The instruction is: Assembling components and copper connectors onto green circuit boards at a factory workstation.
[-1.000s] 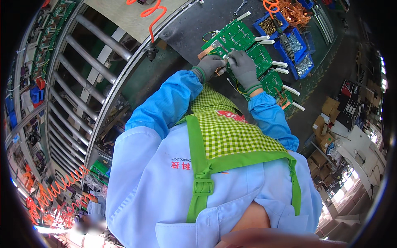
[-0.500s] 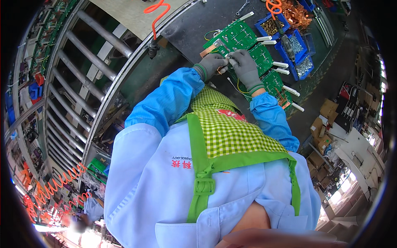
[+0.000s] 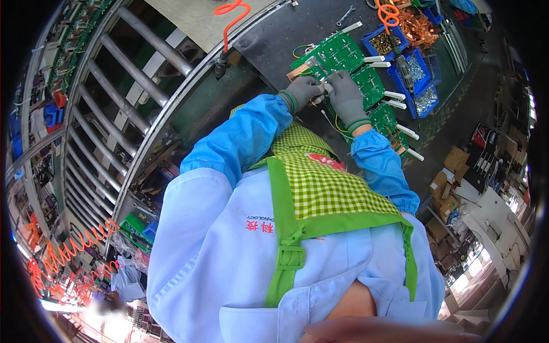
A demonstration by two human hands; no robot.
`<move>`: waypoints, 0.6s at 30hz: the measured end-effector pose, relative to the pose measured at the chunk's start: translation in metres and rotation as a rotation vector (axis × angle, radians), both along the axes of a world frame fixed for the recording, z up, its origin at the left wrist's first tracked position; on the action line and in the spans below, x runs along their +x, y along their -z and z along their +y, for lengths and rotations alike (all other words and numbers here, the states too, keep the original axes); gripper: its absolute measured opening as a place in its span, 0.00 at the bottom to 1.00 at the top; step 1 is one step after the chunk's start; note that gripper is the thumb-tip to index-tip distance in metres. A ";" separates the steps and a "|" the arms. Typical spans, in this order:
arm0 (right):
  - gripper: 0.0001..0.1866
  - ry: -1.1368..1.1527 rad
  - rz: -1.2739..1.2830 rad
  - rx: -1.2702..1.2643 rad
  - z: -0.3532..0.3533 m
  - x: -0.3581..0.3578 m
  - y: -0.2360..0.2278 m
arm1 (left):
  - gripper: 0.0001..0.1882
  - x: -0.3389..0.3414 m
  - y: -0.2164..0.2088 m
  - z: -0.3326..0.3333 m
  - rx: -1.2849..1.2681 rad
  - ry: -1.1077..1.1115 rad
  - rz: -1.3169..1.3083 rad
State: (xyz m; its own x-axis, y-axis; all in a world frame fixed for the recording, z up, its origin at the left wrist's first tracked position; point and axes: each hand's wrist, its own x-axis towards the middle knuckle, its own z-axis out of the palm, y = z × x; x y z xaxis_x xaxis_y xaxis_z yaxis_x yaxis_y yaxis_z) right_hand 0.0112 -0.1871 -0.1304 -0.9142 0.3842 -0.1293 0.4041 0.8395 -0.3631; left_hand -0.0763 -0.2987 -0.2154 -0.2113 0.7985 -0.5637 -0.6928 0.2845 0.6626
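Observation:
Both hands wear grey gloves and meet at the near edge of a row of green circuit boards. My left hand [image 3: 303, 93] is closed, with its fingertips pinched around something small; a bit of copper colour shows just below them. My right hand [image 3: 346, 96] is closed too, its thumb and fingers bent against the left fingertips. What they grip is mostly hidden. Just beyond them lies a circuit board [image 3: 337, 52] bearing a flat copper bar [image 3: 298, 71]. A second board [image 3: 369, 83] and a third board [image 3: 384, 119] lie to the right, with white strips along their edges.
Blue bins hold brass-coloured parts [image 3: 381, 43] and silvery screws [image 3: 424, 100]. A power screwdriver [image 3: 404, 71] hangs over them on an orange coiled hose [image 3: 388, 14]. Copper pieces [image 3: 417, 27] are heaped behind, and a wrench [image 3: 346, 15] lies farther back. Metal rollers [image 3: 134, 86] run along the left.
The whole view has shifted slightly. Both hands stay together at the near edge of the boards, with only slight finger movement.

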 end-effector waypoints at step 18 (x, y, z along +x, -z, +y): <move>0.13 0.059 0.236 -0.112 0.000 0.007 0.013 | 0.11 -0.005 0.007 -0.001 0.067 0.075 -0.027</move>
